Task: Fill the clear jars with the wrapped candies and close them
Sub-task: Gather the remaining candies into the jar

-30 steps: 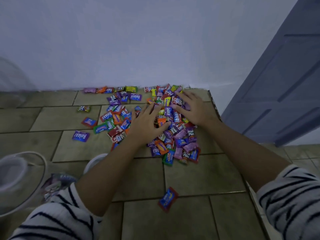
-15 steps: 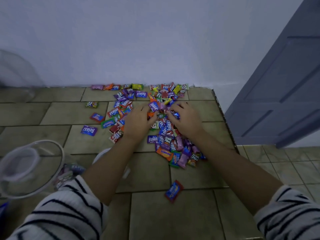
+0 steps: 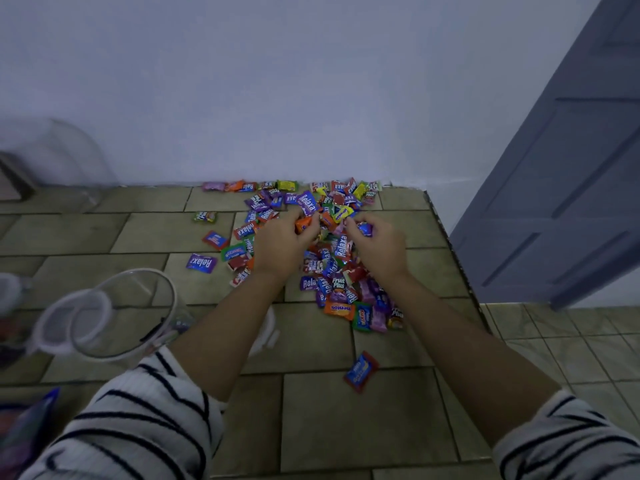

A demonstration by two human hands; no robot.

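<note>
Purple and red wrapped candies heap at the tiled surface's far edge, where I see the left hand and right hand each clutching some. A clear jar lies tipped near the left edge, well apart.

Plain pale wall with a bluish cast, olive-green tiled surface with dark grout lines meeting it, dark speckled edge strip along the right side, blue-grey panelled door at right, lower tiled floor beneath, dim even light
</note>
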